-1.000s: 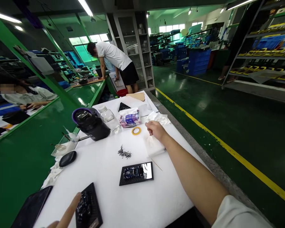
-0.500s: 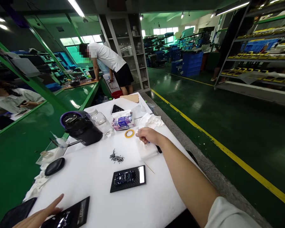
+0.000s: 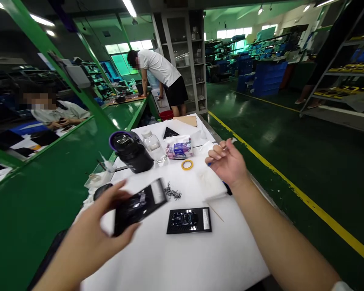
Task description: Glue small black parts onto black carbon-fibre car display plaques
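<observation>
My left hand [image 3: 94, 230] grips a black plate with a dark model car on it [image 3: 133, 208] by its edges, lifted above the white table and tilted. The plate has a pale label strip at its far end, and it is blurred by motion. My right hand [image 3: 229, 161] is raised over the table's right side, its fingers curled. A small white tip [image 3: 233, 140] shows by the thumb; what it belongs to is hidden. Another black plate with a dark model car [image 3: 188, 220] lies flat on the table, beside a thin wooden stick [image 3: 216, 212].
A pile of small black pieces [image 3: 172, 191] lies mid-table. Behind stand a black flask [image 3: 132, 153], a clear bottle [image 3: 154, 147], a tissue pack [image 3: 179, 148] and a yellow tape roll [image 3: 187, 164]. A white pad [image 3: 210, 184] lies right. Two other people are beyond the table.
My left hand has picked up the nearer plate and moved it up and rightward. My right hand has risen from the white pad and turned, palm showing. The view has shifted left.
</observation>
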`<state>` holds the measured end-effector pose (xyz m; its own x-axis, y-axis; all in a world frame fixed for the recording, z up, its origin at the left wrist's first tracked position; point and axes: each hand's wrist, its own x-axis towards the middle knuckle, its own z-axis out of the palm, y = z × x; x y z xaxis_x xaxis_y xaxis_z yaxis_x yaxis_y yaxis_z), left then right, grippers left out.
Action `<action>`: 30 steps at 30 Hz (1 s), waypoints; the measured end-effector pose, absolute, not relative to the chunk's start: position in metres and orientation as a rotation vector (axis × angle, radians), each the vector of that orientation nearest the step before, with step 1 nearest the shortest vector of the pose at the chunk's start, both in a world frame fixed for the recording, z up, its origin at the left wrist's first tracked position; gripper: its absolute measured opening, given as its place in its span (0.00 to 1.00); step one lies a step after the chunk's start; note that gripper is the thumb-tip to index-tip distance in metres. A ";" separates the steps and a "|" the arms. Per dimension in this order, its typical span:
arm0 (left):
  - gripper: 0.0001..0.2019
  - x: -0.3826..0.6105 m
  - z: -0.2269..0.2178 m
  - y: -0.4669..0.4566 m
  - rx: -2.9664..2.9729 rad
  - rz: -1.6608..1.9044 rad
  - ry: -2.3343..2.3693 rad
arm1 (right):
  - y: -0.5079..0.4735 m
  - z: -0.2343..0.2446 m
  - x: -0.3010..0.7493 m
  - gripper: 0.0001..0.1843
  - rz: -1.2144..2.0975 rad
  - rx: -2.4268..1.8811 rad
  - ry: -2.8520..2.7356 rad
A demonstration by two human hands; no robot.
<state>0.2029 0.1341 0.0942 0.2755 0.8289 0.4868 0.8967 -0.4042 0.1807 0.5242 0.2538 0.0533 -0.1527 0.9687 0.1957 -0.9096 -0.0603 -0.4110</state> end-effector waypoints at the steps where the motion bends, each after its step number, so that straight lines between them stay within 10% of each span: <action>1: 0.34 0.219 0.092 0.143 -2.502 -0.711 -1.648 | 0.247 0.058 0.524 0.15 1.655 -0.072 -0.513; 9: 0.48 0.299 0.027 0.155 -2.735 -0.909 -1.324 | 0.213 0.061 0.497 0.39 1.835 0.314 -0.986; 30: 0.47 0.281 0.041 0.145 -2.766 -0.892 -1.371 | 0.189 0.070 0.494 0.36 1.987 0.077 -1.008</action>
<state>0.2805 0.1455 0.0413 0.4828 0.7533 0.4466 0.7136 -0.6340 0.2981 0.4941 0.1888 0.0703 -0.6102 0.6796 0.4072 -0.7301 -0.2828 -0.6221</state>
